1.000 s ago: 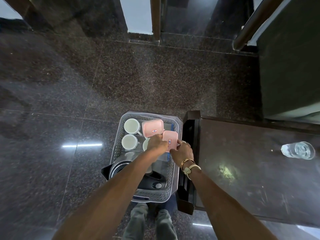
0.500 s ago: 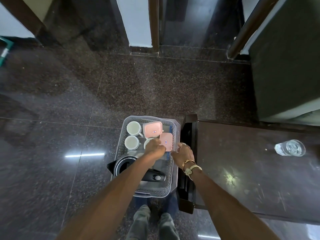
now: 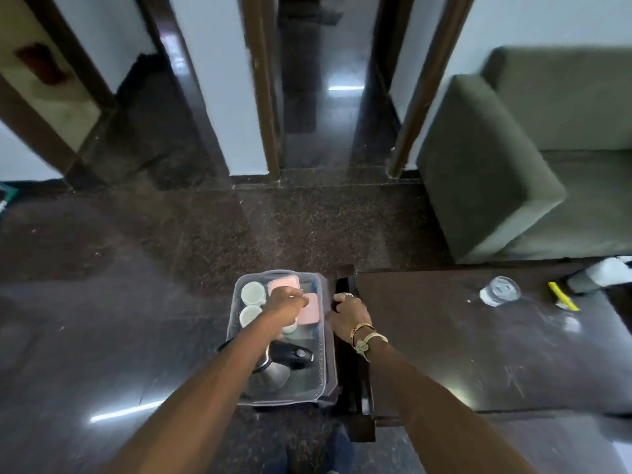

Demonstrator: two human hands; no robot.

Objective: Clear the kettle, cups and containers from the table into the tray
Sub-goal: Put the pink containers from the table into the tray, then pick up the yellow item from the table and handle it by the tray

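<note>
Both forearms enter from the lower edge; the person's feet are cut off at the bottom. The tray (image 3: 323,371) stands on the floor (image 3: 102,319), its right wall just beside the left end of the counter (image 3: 444,336). The kettle (image 3: 290,355) sits in the near half of the tray; the left forearm covers part of its body. The left hand (image 3: 285,304) is over the far half of the tray, fingers curled, just beside the near pink container (image 3: 309,309); motion blur prevents telling whether it holds or touches anything. The right hand (image 3: 349,314), with a watch (image 3: 367,342) at the wrist, sits at the gap between tray rim and counter edge, fingers curled downward; whether it grips rim or edge cannot be told. Two white cups (image 3: 253,291) stand along the tray's left wall; a third cup (image 3: 290,328) is mostly hidden under the left hand; the far pink container (image 3: 284,283) lies at the far wall. On the counter, well apart from the hands, stand a glass (image 3: 500,290) and, beyond it, a yellow object (image 3: 562,295). Open floor lies left of and beyond the tray; a sofa (image 3: 496,165) bounds the far right; door frames (image 3: 263,97) stand at the far side, blurred.
</note>
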